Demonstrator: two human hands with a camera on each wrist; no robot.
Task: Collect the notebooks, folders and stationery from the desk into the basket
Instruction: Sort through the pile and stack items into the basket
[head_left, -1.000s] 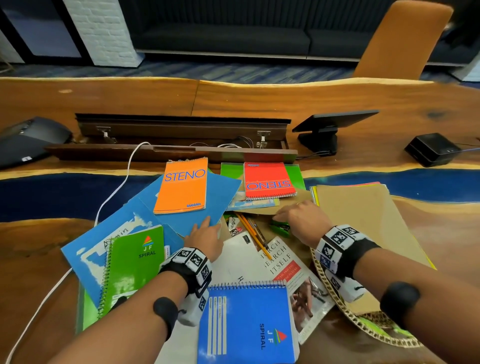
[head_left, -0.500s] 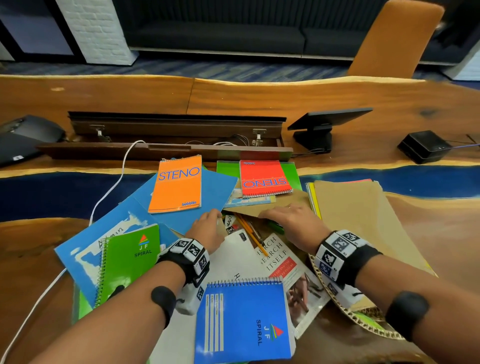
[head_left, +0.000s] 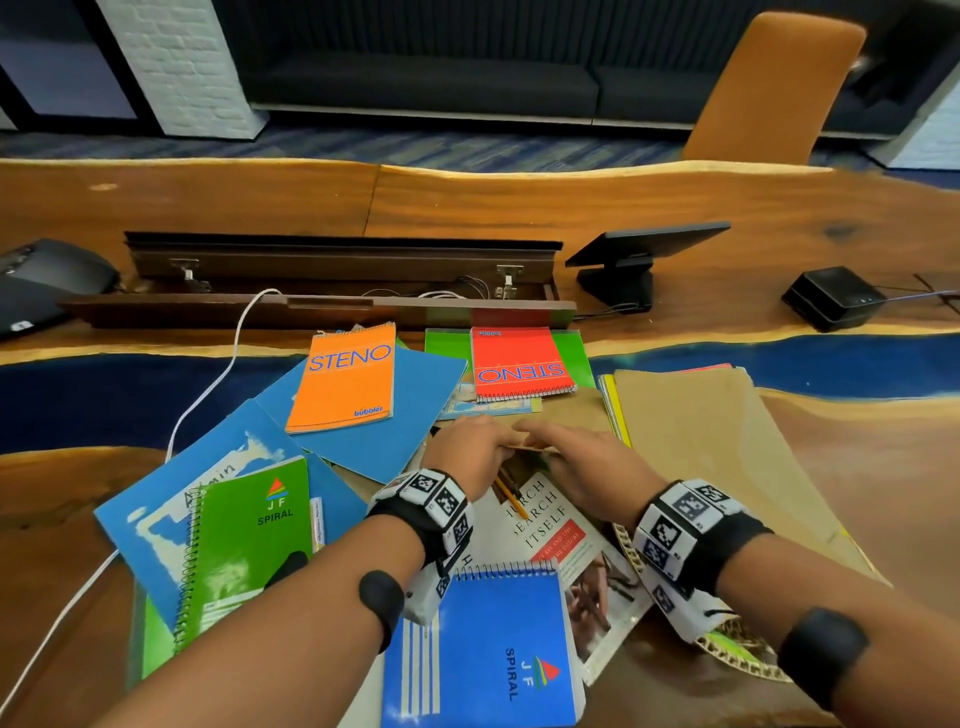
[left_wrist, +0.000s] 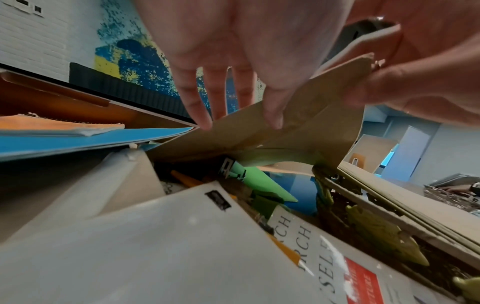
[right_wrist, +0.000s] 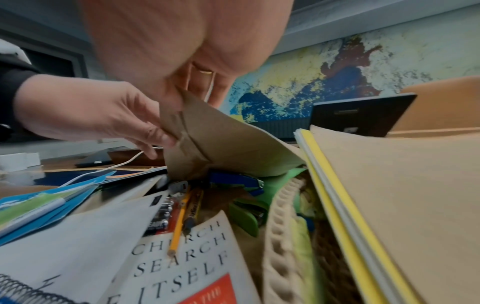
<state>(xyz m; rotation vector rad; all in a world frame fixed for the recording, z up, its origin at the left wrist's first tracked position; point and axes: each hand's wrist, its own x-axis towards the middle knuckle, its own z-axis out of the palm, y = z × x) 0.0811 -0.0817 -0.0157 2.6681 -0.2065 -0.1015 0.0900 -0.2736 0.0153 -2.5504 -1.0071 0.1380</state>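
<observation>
Both my left hand (head_left: 470, 447) and right hand (head_left: 576, 457) pinch the brown envelope (right_wrist: 221, 144) just left of the basket (head_left: 631, 551). Notebooks and pencils remain out; the basket seems mostly covered by folders.

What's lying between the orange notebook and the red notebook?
In the head view, a corner of a blue folder fills the gap between the orange notebook and the red notebook, with a strip of green folder behind it.
</observation>
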